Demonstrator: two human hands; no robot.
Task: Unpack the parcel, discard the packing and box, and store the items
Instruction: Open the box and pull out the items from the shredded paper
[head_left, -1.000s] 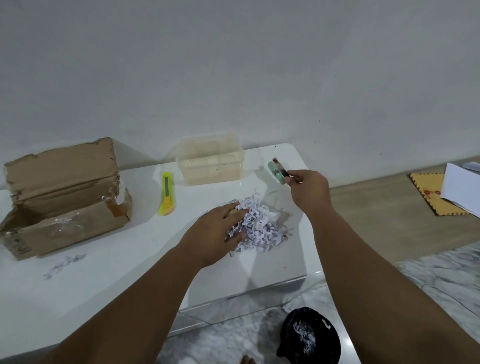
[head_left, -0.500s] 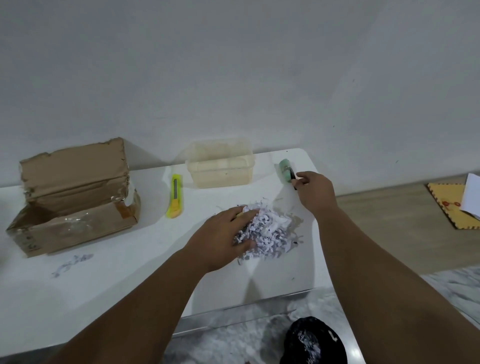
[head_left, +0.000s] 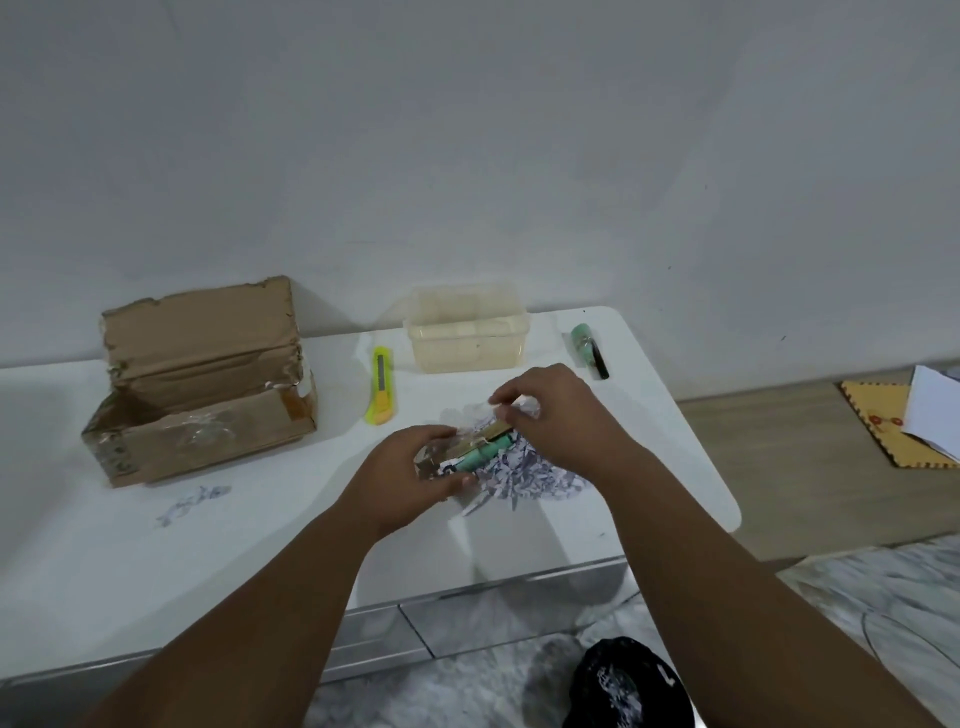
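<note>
Both forearms reach in over the worktop's (head_left: 260, 545) front edge. The left hand (head_left: 410, 473) grips a green tube (head_left: 480, 453) from below. The right hand (head_left: 550, 410) pinches its wrapping (head_left: 485, 432), above shredded paper (head_left: 535, 473) near the right edge. A torn box (head_left: 208, 395) sits by the back edge, against a white wall (head_left: 467, 156).

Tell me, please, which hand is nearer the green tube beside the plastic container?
Right. The right hand is just in front of the green tube; the left hand sits farther off, front-left.
</note>
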